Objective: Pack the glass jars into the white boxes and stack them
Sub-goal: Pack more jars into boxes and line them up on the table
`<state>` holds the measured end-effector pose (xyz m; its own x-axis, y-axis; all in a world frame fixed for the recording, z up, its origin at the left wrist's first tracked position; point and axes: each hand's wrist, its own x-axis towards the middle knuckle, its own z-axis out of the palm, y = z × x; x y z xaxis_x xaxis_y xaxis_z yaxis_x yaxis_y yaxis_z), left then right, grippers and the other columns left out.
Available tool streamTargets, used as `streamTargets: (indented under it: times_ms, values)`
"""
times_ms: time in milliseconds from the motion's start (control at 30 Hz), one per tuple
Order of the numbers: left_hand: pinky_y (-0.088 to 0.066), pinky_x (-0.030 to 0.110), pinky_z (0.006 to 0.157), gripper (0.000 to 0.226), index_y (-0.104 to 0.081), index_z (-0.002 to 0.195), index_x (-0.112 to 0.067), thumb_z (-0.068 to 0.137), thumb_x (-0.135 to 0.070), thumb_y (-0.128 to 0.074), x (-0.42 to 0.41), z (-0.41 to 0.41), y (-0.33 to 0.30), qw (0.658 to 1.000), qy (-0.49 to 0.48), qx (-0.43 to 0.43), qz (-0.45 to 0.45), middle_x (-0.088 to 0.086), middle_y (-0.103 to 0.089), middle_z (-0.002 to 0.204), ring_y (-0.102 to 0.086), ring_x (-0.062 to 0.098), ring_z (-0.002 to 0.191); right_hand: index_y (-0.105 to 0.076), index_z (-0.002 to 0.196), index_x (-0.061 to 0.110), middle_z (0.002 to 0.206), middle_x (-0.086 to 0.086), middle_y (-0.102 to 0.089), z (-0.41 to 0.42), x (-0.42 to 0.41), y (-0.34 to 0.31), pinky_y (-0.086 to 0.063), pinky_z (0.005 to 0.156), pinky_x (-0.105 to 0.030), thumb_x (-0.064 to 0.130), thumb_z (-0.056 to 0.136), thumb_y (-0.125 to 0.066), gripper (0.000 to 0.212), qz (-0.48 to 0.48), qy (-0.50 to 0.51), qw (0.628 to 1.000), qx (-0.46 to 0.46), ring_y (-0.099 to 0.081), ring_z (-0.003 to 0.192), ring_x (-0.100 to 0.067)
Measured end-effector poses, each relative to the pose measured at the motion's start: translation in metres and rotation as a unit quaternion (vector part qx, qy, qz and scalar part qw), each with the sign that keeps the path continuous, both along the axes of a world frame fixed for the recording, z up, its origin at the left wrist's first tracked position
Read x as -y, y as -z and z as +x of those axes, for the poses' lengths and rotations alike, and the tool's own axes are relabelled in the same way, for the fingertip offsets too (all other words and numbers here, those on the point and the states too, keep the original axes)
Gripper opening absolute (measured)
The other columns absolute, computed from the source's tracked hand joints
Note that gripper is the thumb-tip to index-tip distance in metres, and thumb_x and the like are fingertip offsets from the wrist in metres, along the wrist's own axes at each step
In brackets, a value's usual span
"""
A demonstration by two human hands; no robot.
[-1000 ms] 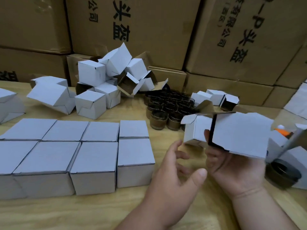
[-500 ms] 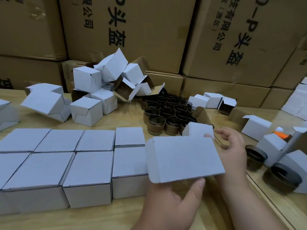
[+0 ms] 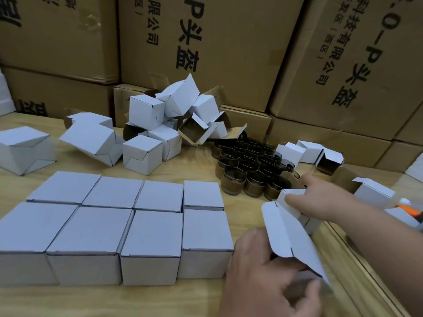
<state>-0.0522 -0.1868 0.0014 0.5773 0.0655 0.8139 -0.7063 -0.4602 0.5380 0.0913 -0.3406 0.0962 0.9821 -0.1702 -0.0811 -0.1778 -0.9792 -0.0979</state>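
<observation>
My left hand (image 3: 267, 271) grips a white box (image 3: 295, 239) near the table's front, right of the packed rows; its flap stands open and the box tilts. My right hand (image 3: 320, 202) reaches forward, thumb and fingers curled round a smaller white box (image 3: 289, 195) just in front of the jars. Several dark glass jars (image 3: 249, 165) stand clustered at mid table. Closed white boxes (image 3: 114, 225) sit in two tight rows on the left.
A loose pile of empty white boxes (image 3: 174, 115) lies behind the rows. More open boxes (image 3: 329, 159) stand at the right, beside an orange-tipped bottle (image 3: 406, 205). Large brown cartons (image 3: 229, 53) wall off the back. The wooden table (image 3: 194, 170) ends at the right.
The box passed from my right hand to my left and came down beside the packed rows. My right hand let go and moved forward onto the small box by the jars.
</observation>
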Motion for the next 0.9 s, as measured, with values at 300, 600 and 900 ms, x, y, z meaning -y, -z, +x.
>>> streamTargets:
  times_ms: [300,600,900]
  values:
    - [-0.042,0.018,0.088,0.04,-0.063,0.106,-0.045,0.065,-0.044,-0.061,-0.002,-0.002,0.003,0.995,0.007,-0.056,0.077,-0.019,-0.062,0.088,-0.056,0.004,0.097,-0.057,0.111,0.024,0.1,-0.006,-0.06,-0.019,-0.044,-0.084,-0.045,0.054,-0.026,0.054,0.094,-0.05,0.035,0.059,-0.013,0.997,-0.055,-0.061,0.078,-0.024]
    - [-0.013,0.011,0.1,0.041,-0.051,0.117,-0.063,0.077,-0.055,-0.051,-0.004,0.002,-0.009,0.973,0.056,-0.176,0.136,-0.038,-0.054,0.107,-0.025,-0.015,0.116,-0.054,0.138,0.02,0.128,-0.015,-0.059,-0.001,-0.101,-0.107,-0.063,0.079,-0.044,0.058,0.098,-0.055,0.055,0.486,-0.096,0.868,0.026,-0.073,0.099,-0.035]
    - [-0.023,0.014,0.099,0.054,-0.055,0.12,-0.054,0.067,-0.061,-0.048,-0.003,-0.001,-0.002,0.956,0.05,-0.17,0.232,-0.035,-0.061,0.109,-0.042,-0.009,0.115,-0.05,0.146,0.021,0.126,0.0,-0.063,0.047,-0.033,-0.035,-0.045,0.079,-0.03,0.044,0.098,-0.063,0.056,0.084,-0.086,0.992,0.04,-0.06,0.105,-0.018]
